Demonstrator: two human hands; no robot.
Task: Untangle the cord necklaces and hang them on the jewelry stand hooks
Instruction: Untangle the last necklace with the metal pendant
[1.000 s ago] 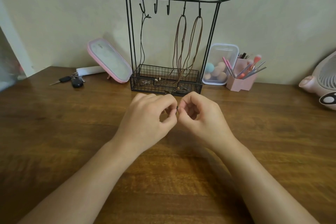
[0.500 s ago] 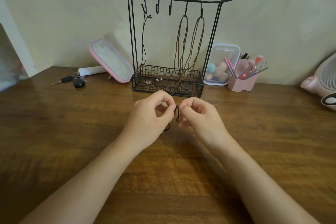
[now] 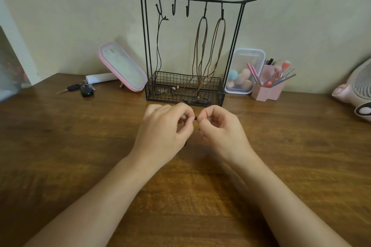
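Head view, single moment.

Both hands are over the table (image 3: 60, 146), just in front of the jewelry stand (image 3: 145, 36) and close together.

- Left hand (image 3: 164, 134): fingers (image 3: 185, 111) curled, thumb and forefinger pinching a thin black cord (image 3: 195, 118).
- Right hand (image 3: 222, 134): curled the same way, pinching the same cord from the other side.
- Only a short dark stretch of the cord shows between the two sets of fingertips. The rest is hidden behind the hands, apart from a dark bit under the edge of the left palm. Whether there is a knot cannot be told.

The stand is upright near the wall, with five hooks (image 3: 173, 9) on its top bar.

- The leftmost hook carries a black necklace (image 3: 158, 50).
- The fourth and fifth hooks each carry one of the brown necklaces (image 3: 201, 46).
- The lower ends of the brown necklaces drop into the wire basket (image 3: 219, 94) at the base, where small pieces lie; they are too small to identify.

Left of the stand are a tilted pink mirror (image 3: 122, 66), a white roll (image 3: 100, 77) and keys (image 3: 80, 88). To the right of it are a clear box (image 3: 243, 56) of sponges and a pink holder (image 3: 269, 90) with brushes. A fan (image 3: 357, 90) sits at the right edge.
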